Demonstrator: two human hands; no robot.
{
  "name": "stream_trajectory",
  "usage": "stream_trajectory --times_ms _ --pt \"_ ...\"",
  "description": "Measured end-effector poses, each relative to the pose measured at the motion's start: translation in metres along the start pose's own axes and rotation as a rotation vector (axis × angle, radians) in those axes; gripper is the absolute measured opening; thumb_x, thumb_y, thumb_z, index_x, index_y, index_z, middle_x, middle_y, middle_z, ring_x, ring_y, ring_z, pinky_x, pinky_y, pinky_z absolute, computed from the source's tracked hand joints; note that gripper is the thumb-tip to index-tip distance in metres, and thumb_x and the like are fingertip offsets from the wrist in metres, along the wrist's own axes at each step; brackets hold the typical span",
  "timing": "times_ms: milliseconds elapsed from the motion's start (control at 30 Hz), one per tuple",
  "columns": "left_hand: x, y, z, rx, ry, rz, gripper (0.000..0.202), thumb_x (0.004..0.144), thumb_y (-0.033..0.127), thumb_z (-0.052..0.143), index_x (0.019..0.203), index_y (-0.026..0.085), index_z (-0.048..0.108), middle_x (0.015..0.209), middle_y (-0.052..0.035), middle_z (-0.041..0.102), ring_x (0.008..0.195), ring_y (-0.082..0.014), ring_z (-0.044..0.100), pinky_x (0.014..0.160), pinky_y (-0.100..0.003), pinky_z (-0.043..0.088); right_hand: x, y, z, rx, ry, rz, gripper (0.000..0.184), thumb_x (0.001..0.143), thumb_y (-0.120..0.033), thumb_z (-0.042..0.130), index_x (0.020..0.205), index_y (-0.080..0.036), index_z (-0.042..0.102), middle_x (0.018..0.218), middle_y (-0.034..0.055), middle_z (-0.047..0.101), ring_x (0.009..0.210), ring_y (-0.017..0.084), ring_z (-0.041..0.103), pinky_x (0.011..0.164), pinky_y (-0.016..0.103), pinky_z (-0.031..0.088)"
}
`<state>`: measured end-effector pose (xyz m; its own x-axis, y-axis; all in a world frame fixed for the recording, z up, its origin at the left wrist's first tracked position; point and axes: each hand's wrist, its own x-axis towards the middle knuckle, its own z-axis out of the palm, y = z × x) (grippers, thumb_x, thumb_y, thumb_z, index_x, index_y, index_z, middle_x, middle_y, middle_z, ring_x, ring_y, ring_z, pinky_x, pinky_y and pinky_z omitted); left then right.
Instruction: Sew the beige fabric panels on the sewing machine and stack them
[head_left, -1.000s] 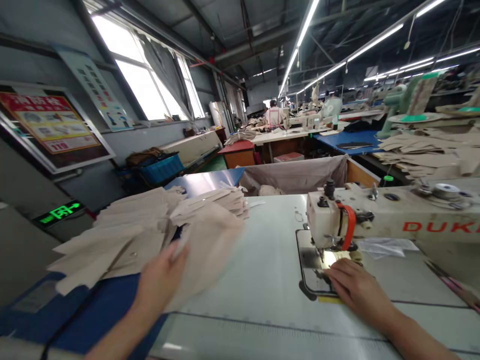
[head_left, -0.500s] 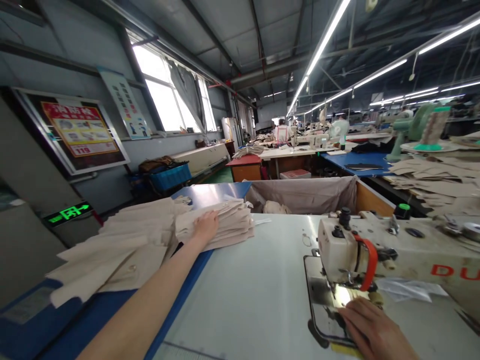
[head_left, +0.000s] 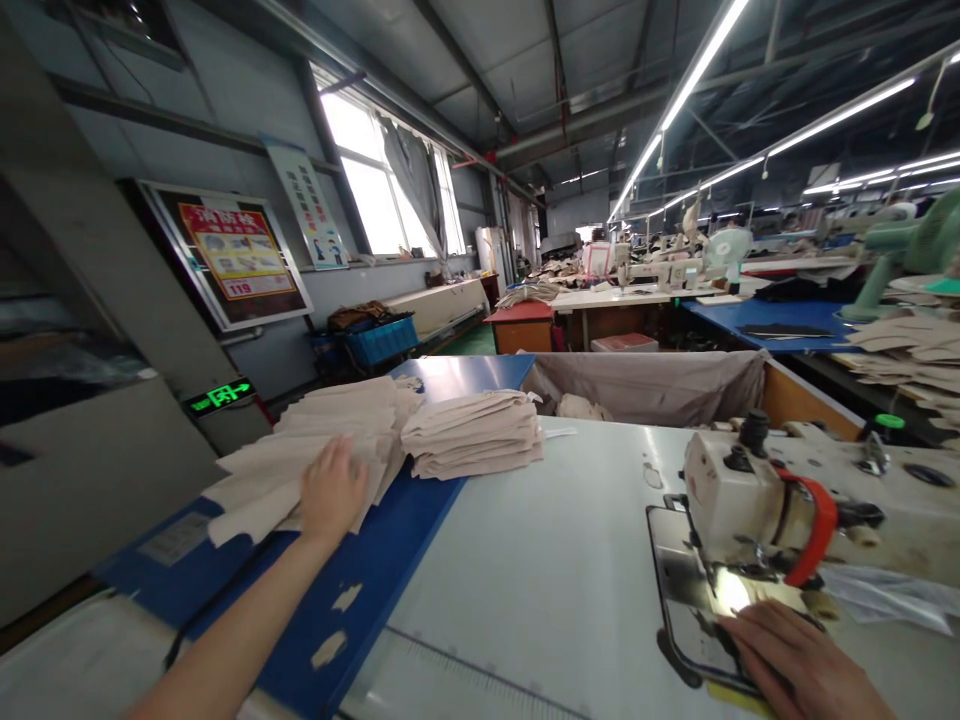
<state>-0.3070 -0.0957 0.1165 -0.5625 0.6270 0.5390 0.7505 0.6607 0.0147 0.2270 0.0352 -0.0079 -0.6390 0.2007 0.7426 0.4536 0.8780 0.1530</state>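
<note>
My left hand [head_left: 334, 492] rests on a spread pile of beige fabric pieces [head_left: 277, 470], its fingers stretched over the cloth and slightly blurred. Just right of it lies a neater stack of folded beige fabric pieces [head_left: 476, 435]. At the lower right, my right hand [head_left: 806, 655] is at the front of a sewing machine [head_left: 739, 490], fingers pressed together beside the lit needle area. Whatever those fingertips may hold is hidden. A red-orange guard [head_left: 819, 525] curves above that hand.
The pale machine table [head_left: 525, 580] meets a blue board [head_left: 390, 520] bearing small fabric scraps. Behind stands a cloth-lined bin [head_left: 645, 385]. Clear plastic [head_left: 889, 595] lies right of the machine head. More cut pieces [head_left: 911, 350] and a green fan [head_left: 907, 240] are at far right.
My left hand has moved from the folded stack left onto the spread pile. My right hand stays by the needle. The view has turned left.
</note>
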Motion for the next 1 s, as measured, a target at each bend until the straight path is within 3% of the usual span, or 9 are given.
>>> stream_trajectory --times_ms 133,200,267,400,500,667,767,900,1000 --pt "0.003 -0.049 -0.015 0.018 -0.073 -0.118 0.03 0.08 0.02 0.045 0.099 0.011 0.066 0.106 -0.0185 0.07 0.103 -0.0355 0.063 0.087 -0.047 0.048 -0.001 -0.001 0.001 0.02 -0.021 0.025 0.037 0.1 -0.042 0.04 0.092 -0.023 0.071 0.085 0.0018 0.073 0.077 0.014 0.068 0.072 0.021 0.053" --pt "0.006 -0.058 -0.023 0.009 -0.087 -0.132 0.025 0.08 0.019 0.042 0.085 0.014 0.066 0.088 -0.0145 0.072 0.086 -0.0331 0.067 0.076 -0.043 0.052 -0.003 -0.001 0.002 0.034 -0.026 0.044 0.037 0.099 -0.043 0.04 0.093 -0.023 0.071 0.087 0.0022 0.073 0.078 0.015 0.068 0.073 0.022 0.053" --pt "0.008 -0.058 -0.034 0.0 -0.037 -0.138 0.032 0.084 0.021 0.034 0.089 0.015 0.065 0.086 -0.013 0.072 0.087 -0.0326 0.067 0.075 -0.043 0.052 -0.005 -0.002 0.002 0.049 -0.035 0.074 0.036 0.099 -0.043 0.041 0.093 -0.024 0.071 0.087 0.0026 0.072 0.08 0.015 0.068 0.073 0.022 0.053" --pt "0.008 -0.04 -0.067 -0.041 0.098 -0.087 0.045 0.092 0.032 0.019 0.112 0.017 0.057 0.107 -0.0123 0.068 0.101 -0.0324 0.064 0.082 -0.044 0.05 -0.01 -0.003 0.004 0.082 -0.08 0.13 0.035 0.099 -0.043 0.042 0.095 -0.024 0.071 0.089 0.0039 0.072 0.082 0.017 0.068 0.075 0.025 0.054" --pt "0.004 -0.019 -0.1 -0.075 0.137 0.003 0.046 0.091 0.04 0.022 0.113 0.019 0.056 0.118 -0.0116 0.065 0.107 -0.0305 0.062 0.088 -0.04 0.049 -0.011 -0.003 0.005 0.122 -0.105 0.152 0.034 0.099 -0.04 0.042 0.096 -0.023 0.071 0.09 0.0056 0.071 0.082 0.018 0.067 0.077 0.027 0.054" --pt "-0.016 0.03 -0.135 -0.34 -0.003 0.207 0.041 0.085 0.055 0.035 0.093 0.026 0.062 0.093 -0.0025 0.071 0.087 -0.025 0.066 0.077 -0.032 0.052 0.001 -0.01 -0.002 0.169 -0.14 0.189 0.029 0.098 -0.031 0.043 0.096 -0.022 0.07 0.088 0.0066 0.071 0.081 0.018 0.066 0.075 0.029 0.054" --pt "-0.037 0.073 -0.12 -0.578 -0.244 0.343 0.04 0.083 0.055 0.041 0.088 0.023 0.064 0.089 -0.0007 0.072 0.084 -0.022 0.065 0.077 -0.03 0.051 0.017 -0.025 -0.017 0.254 -0.175 0.207 0.025 0.097 -0.021 0.042 0.099 -0.021 0.067 0.091 0.0069 0.07 0.083 0.018 0.065 0.076 0.029 0.053" --pt "-0.075 0.139 -0.066 -0.71 -0.653 0.588 0.036 0.088 0.048 0.038 0.083 0.023 0.065 0.084 0.0004 0.072 0.082 -0.0196 0.066 0.076 -0.028 0.05 0.042 -0.062 -0.039 0.409 -0.142 0.188 0.028 0.095 -0.014 0.04 0.115 -0.017 0.059 0.098 0.0096 0.067 0.092 0.019 0.06 0.085 0.032 0.05" --pt "-0.094 0.182 -0.026 -0.671 -0.776 0.75 0.035 0.09 0.041 0.035 0.082 0.023 0.064 0.083 0.0001 0.072 0.08 -0.0187 0.066 0.076 -0.028 0.049 0.049 -0.089 -0.043 0.485 -0.296 0.179 0.029 0.094 -0.018 0.045 0.12 -0.017 0.057 0.112 0.0097 0.065 0.107 0.021 0.056 0.099 0.035 0.044"
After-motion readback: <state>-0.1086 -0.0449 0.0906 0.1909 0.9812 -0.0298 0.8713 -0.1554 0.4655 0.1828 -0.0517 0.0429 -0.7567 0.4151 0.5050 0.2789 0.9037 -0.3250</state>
